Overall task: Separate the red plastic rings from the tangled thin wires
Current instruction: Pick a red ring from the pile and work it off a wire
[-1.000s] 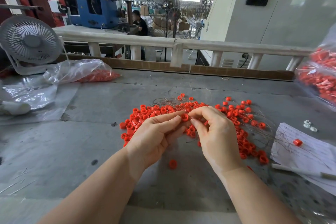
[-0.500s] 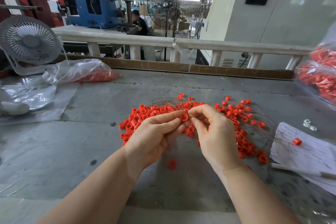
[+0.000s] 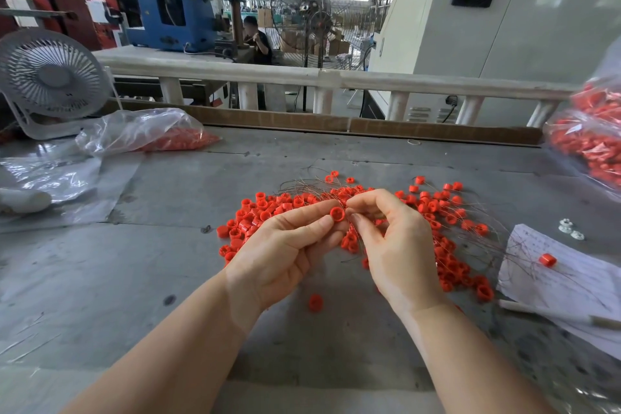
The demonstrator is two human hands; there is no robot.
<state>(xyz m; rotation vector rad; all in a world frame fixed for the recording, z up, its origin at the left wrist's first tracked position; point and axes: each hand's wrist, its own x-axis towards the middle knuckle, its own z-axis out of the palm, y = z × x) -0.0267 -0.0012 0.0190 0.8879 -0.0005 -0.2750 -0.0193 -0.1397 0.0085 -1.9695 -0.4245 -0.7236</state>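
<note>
Both hands are up over the grey table (image 3: 100, 265), right at the pile of red rings (image 3: 275, 208) and thin wires (image 3: 302, 183). The left hand (image 3: 282, 252) pinches one red ring (image 3: 336, 213) between thumb and forefinger, hole facing us. At its 3 o'clock, nearly touching, the right hand (image 3: 393, 245) has its fingers curled, fingertips pinched together on what looks like a wire. A loose ring (image 3: 315, 302) lies at 6 o'clock between the wrists; a paper sheet (image 3: 571, 279) at 3 o'clock
</note>
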